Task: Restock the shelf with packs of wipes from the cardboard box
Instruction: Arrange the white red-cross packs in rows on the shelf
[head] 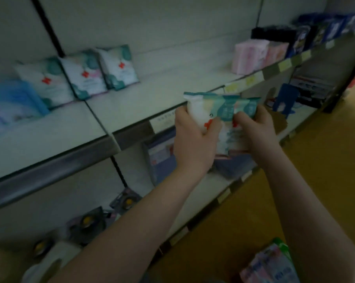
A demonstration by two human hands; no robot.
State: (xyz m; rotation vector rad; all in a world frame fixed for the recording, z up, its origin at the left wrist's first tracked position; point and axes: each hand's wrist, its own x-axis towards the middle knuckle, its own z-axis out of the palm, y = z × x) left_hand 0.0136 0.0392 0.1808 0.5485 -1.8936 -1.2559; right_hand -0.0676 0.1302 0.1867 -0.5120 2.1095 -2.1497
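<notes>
Just before the pale metal shelf (152, 94), left hand (193, 139) and right hand (256, 129) both clutch soft white-and-teal wipe packs (223, 107); best stand them upright beside the three matching shelved packs (84, 74), labels outward

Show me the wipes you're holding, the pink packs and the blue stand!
held wipes (223, 108): head view, teal top edge of the pack.
pink packs (251, 56): head view, front of the nearest pack.
blue stand (285, 97): head view, middle of its upright face.
</notes>
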